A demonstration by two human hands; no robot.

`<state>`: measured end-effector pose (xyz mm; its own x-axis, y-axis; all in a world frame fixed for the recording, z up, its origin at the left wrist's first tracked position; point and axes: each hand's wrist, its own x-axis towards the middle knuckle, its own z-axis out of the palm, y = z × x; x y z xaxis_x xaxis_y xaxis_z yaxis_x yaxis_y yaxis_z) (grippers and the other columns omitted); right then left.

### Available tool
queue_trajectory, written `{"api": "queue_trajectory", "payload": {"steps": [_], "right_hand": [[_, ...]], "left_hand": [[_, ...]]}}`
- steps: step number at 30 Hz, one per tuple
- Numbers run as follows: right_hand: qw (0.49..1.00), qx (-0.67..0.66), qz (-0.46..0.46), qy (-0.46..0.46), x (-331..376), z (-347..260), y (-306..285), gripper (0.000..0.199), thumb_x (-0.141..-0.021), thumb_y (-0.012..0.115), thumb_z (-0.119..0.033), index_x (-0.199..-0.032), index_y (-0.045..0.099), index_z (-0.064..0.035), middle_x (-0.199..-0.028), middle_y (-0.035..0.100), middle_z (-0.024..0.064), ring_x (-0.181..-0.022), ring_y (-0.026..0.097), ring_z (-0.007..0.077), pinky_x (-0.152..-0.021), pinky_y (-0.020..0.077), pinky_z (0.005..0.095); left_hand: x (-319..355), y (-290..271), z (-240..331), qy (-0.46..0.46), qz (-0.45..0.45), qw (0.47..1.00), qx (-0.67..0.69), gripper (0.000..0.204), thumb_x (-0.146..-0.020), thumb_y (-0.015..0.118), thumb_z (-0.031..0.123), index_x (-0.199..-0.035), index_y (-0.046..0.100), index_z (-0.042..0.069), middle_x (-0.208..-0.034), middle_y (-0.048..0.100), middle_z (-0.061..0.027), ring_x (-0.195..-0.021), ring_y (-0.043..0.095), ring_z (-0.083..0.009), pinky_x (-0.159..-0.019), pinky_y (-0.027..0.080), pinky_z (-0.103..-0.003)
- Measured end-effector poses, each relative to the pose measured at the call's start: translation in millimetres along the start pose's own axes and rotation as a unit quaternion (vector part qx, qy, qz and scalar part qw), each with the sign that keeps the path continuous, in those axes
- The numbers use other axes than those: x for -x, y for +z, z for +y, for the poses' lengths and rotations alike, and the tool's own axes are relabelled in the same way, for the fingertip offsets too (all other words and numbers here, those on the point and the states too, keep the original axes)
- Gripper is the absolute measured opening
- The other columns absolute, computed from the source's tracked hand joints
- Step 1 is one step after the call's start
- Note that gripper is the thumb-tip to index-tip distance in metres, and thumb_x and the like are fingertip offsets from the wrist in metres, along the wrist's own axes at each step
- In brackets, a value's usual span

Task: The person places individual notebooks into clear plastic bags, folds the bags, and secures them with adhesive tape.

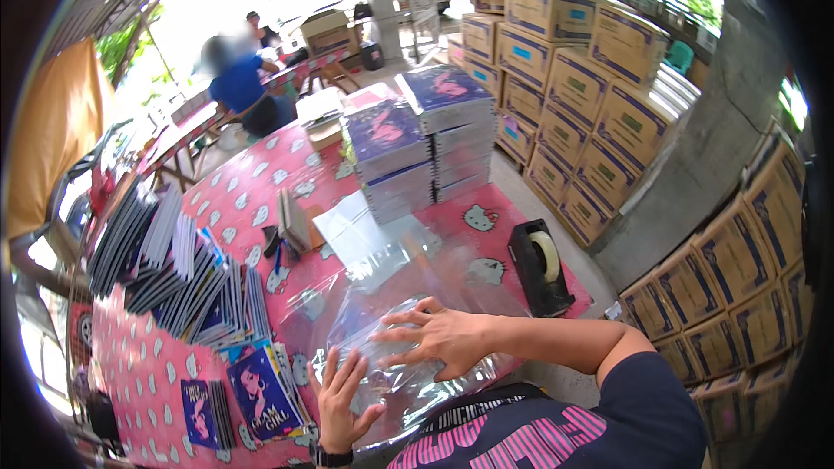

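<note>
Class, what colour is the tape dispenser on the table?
The tape dispenser is black, best seen in the head view.

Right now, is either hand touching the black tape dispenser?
No, the left hand and the right hand are both on the clear plastic, with the black tape dispenser standing apart from them.

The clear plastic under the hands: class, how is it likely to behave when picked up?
The clear plastic would probably be floppy, given its creases. It seems thin and light, as the pink tablecloth shows through it. Its glossy reflections suggest it could be slippery.
</note>
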<state>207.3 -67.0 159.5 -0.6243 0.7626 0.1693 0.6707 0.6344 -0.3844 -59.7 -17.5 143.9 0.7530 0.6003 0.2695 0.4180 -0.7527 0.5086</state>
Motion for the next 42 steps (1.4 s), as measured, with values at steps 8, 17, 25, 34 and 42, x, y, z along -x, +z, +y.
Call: {"api": "queue_trajectory", "payload": {"steps": [8, 17, 25, 34, 42], "right_hand": [[1.0, 0.009, -0.018, 0.009, 0, -4, -4, 0.073, -0.059, 0.078, -0.032, -0.127, 0.051, -0.0279, -0.15, 0.018, 0.015, -0.139, 0.013, 0.0356, -0.1, 0.0215, 0.0534], [0.996, -0.082, 0.026, 0.004, 6, 14, -5, 0.075, -0.063, 0.077, -0.039, -0.132, 0.05, -0.0249, -0.149, 0.024, 0.0169, -0.138, 0.017, 0.0359, -0.106, 0.0139, 0.0546], [0.655, -0.131, 0.556, 0.494, 222, 34, 16, 0.018, -0.086, 0.059, -0.011, -0.1, 0.065, -0.0005, -0.09, 0.065, 0.0032, -0.079, 0.057, 0.0085, -0.074, 0.0461, 0.0238], [0.566, -0.267, 0.477, 0.617, 239, 49, 72, 0.027, -0.086, 0.064, -0.021, -0.094, 0.065, 0.0046, -0.088, 0.065, 0.0053, -0.083, 0.057, 0.0129, -0.078, 0.0439, 0.0268], [0.667, -0.014, 0.501, 0.551, 225, -10, 84, 0.018, -0.085, 0.064, -0.02, -0.083, 0.061, -0.0019, -0.07, 0.058, 0.005, -0.054, 0.049, 0.0145, -0.055, 0.0425, 0.0281]], "left_hand": [[-23, -2, 9, 0.05, -0.068, 0.996, -0.018, 0.079, -0.07, 0.061, 0.065, -0.13, 0.052, 0.015, -0.141, 0.042, -0.0009, -0.137, 0.023, -0.0326, -0.107, 0.005, -0.06], [-41, -1, 8, 0.075, -0.091, 0.991, -0.06, 0.083, -0.06, 0.074, 0.058, -0.129, 0.052, 0.018, -0.141, 0.042, -0.0031, -0.135, 0.027, -0.034, -0.102, 0.025, -0.059], [-34, -7, 15, 0.065, -0.085, 0.992, -0.072, 0.086, -0.055, 0.081, 0.045, -0.131, 0.051, 0.016, -0.141, 0.042, -0.005, -0.136, 0.026, -0.0355, -0.107, 0.026, -0.05], [-38, -2, 15, 0.061, -0.085, 0.992, -0.071, 0.085, -0.054, 0.082, 0.037, -0.13, 0.052, 0.016, -0.141, 0.042, -0.004, -0.136, 0.025, -0.0343, -0.105, 0.027, -0.051], [-36, -1, 15, 0.053, -0.085, 0.992, -0.071, 0.087, -0.052, 0.082, 0.036, -0.13, 0.051, 0.015, -0.142, 0.041, -0.0037, -0.136, 0.025, -0.0346, -0.106, 0.027, -0.05]]}}
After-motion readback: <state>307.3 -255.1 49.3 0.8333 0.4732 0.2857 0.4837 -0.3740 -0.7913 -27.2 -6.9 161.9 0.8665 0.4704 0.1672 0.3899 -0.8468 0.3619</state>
